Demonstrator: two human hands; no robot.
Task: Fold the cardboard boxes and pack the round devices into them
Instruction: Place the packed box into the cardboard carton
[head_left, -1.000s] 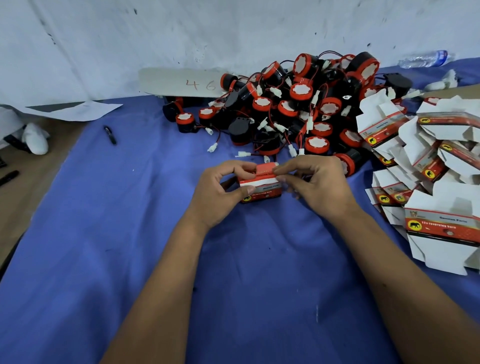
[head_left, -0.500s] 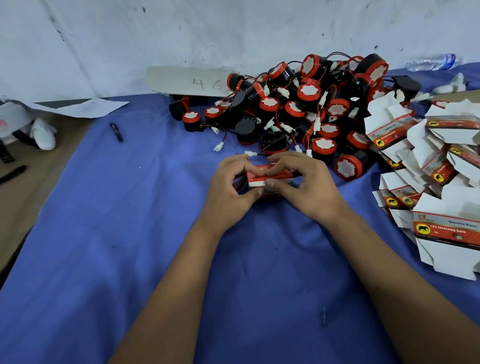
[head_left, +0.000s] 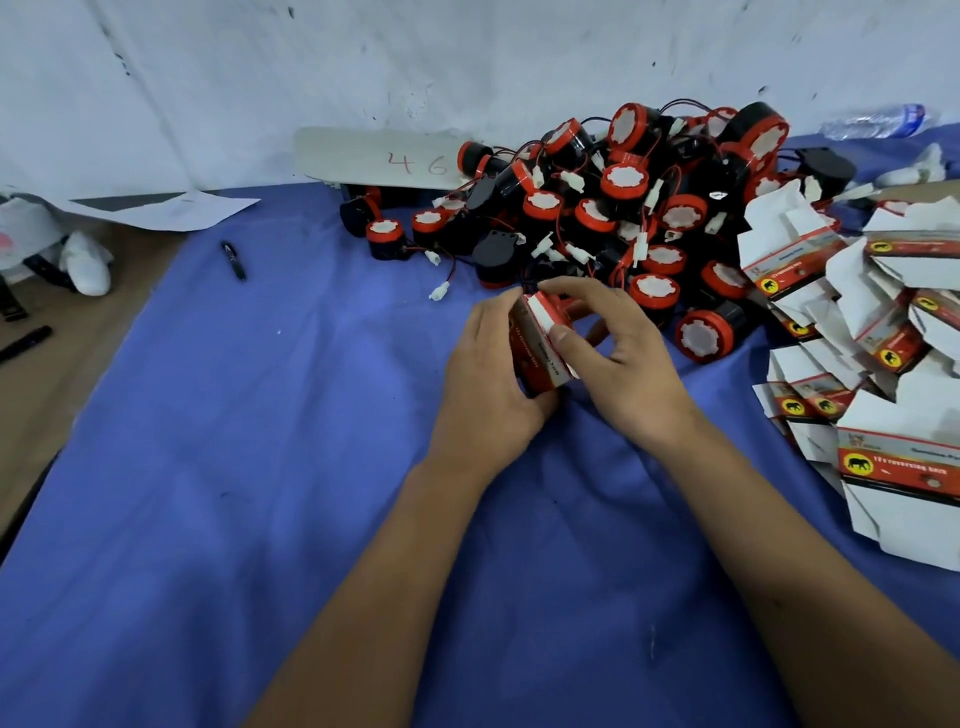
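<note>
Both hands, left hand (head_left: 488, 374) and right hand (head_left: 618, 358), grip 1 box (head_left: 540, 345), fingers clamped; flap possibly untucked, could spring open if the pinch loosens.

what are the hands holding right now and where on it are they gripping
Both grip one small folded red and white box. The left hand wraps its left side and bottom; the right hand pinches its top end, thumb on the front face.

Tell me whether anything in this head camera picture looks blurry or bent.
Head view: the wide lens bows the blue cloth edges; light is soft and even, no glare; print on the box held by both hands is smeared, unreadable; the flat boxes stay fairly sharp.
</note>
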